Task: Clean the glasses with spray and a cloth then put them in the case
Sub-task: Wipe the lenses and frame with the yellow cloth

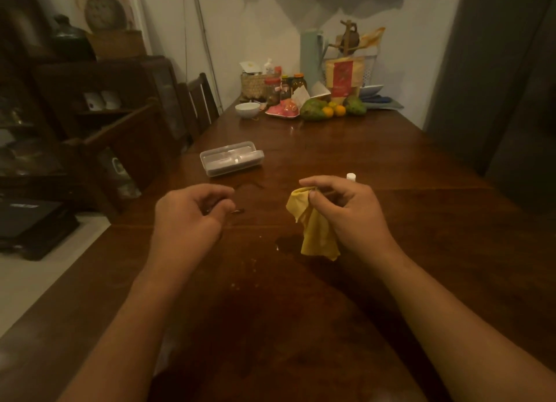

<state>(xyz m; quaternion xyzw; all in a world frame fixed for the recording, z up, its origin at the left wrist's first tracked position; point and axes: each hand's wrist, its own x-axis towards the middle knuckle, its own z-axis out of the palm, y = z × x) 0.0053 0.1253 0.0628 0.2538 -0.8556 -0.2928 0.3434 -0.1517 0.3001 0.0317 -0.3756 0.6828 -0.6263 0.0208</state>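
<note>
On the near half of the wooden desk (331,148), in the head view, both hands hover just above the wood. The left hand (192,212) has its fingers curled in, with thumb and forefinger closed on what looks like a temple of the glasses (247,186). The frame is thin and dark against the dark wood, so only a faint arc and one small tip show just past the fingertips, at about 2 o'clock from that hand. The right hand (340,209) pinches the yellow cloth (316,230) between thumb and forefinger, and the rest of it hangs toward the desk.

The clear case (231,158) lies farther out, at about 1 o'clock from the left hand and 10 o'clock from the right. Its long axis runs roughly 9 to 3, with the right end tipped slightly away. The left hand is plainly nearer to it. I cannot tell whether its lid is up.

Only the white cap of the spray bottle (351,176) peeks out behind the right hand, at its 12 o'clock. I judge wiping comes next, so cloth and lenses must meet between the hands.
</note>
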